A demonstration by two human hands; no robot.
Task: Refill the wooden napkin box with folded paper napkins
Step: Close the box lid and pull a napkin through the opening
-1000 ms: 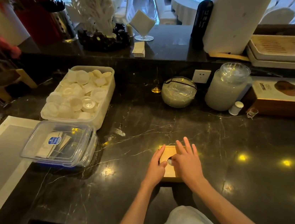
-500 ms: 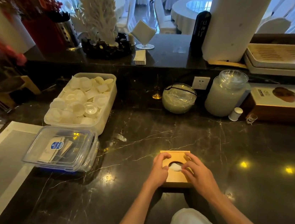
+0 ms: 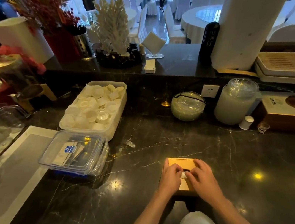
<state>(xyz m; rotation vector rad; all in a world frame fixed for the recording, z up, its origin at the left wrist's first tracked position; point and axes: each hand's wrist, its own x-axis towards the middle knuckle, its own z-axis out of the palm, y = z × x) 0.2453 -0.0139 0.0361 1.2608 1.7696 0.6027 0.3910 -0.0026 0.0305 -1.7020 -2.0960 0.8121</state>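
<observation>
Both hands are working atop the wooden napkin box (image 3: 181, 163), which is sitting on the dark marble counter (image 3: 165, 141), well apart from the clear lidded container (image 3: 73, 153) and white tub of small cups (image 3: 94, 109); a banquet room is showing beyond. Against half a second ago, the fingers are drawing closer together over the lid opening. Left hand (image 3: 169, 179) and right hand (image 3: 200, 177) are curling, fingertips pinching a white napkin (image 3: 183, 175) at the slot

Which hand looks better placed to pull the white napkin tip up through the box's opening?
Probably the right hand: its fingertips pinch the white napkin tip at the opening, while the left hand braces the light wooden napkin box.
</observation>
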